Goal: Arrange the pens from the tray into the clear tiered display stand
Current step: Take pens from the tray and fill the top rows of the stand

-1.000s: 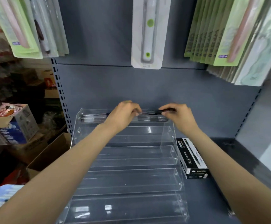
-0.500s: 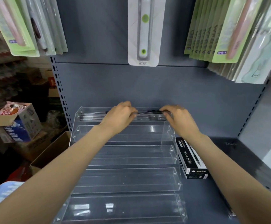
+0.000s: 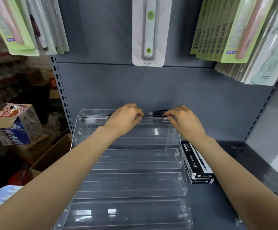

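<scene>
Both hands point(image 3: 126, 119) point(image 3: 184, 122) hold pens point(image 3: 153, 113) at stand's point(image 3: 130, 183) top tier.

Two stacked black pen boxes point(image 3: 196, 163) lie below hanging toothbrush packs point(image 3: 148, 30).

The tiered display stand point(image 3: 128, 183) is clear acrylic; the pens point(image 3: 96, 117) in its top tier are clear-barrelled with black caps. At centre right, two pen boxes point(image 3: 196, 165) are black with white lettering. Shelf point(image 3: 251, 163) and back panel point(image 3: 151, 87) are dark grey; lower left, a tray point(image 3: 0, 198) is light blue
</scene>
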Available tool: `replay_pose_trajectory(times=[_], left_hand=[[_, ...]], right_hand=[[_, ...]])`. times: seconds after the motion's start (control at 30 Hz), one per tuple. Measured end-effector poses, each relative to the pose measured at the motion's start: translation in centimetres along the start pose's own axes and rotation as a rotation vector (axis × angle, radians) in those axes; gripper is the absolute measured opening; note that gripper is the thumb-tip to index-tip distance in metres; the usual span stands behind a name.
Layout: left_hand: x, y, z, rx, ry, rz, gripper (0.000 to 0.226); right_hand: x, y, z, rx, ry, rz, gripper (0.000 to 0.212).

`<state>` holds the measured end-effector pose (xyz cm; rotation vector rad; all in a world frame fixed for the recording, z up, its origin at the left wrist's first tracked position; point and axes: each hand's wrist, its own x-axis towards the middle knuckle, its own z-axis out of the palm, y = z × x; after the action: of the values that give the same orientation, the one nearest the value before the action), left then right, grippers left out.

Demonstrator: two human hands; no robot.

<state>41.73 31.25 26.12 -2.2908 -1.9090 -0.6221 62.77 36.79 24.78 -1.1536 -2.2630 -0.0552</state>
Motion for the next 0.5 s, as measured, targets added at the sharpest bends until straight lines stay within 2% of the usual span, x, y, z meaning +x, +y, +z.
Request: replay_pose_trajectory(times=[0.1,0.23,0.37,0.5], left_hand=[[0.12,-0.13,0.12,0.013,0.003,0.013,0.031],[0.25,-0.11,0.45,0.02,-0.085,0.018,0.037],[0.31,0.09,0.56,0.024,-0.097,0.019,0.038],[0.18,0.18,0.54,0.025,-0.084,0.007,0.036]], right_hand=[[-0.08,-0.07,0.17,0.01,0.01,0.012,0.018],[-0.32,-0.13,0.21,0.032,0.008,0.024,0.026],[-0.48,-0.16,0.37,-0.003,-0.102,0.024,0.039],[-0.49,-0.46,0.33,0.004,-0.083,0.024,0.035]])
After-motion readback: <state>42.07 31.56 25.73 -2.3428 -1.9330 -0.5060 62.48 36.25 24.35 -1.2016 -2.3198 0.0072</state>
